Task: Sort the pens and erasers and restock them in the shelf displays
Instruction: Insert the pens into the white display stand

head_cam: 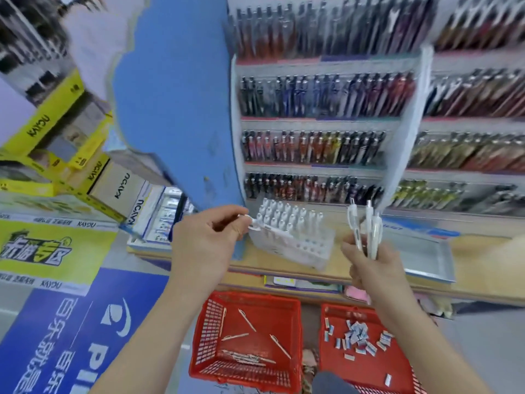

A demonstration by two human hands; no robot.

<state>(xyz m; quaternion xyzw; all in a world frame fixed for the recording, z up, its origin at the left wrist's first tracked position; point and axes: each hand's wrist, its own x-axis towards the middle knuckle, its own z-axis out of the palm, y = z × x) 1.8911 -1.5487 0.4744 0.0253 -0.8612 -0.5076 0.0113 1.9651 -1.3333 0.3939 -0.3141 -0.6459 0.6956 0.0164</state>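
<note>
One white pen [267,227] pinched by left hand [206,241] over tray [312,251]; right hand [369,268] grips perhaps three pens [366,231]

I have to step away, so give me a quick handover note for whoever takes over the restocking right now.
Left hand: pinching one white pen at the clear pen holder on the shelf ledge.
Right hand: gripping a bunch of white pens.
Done: holder partly filled.
Left: more pens lie in the left red basket; erasers in the right red basket are unstocked.

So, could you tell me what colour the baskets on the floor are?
Both baskets are red, seen in the head view.
</note>
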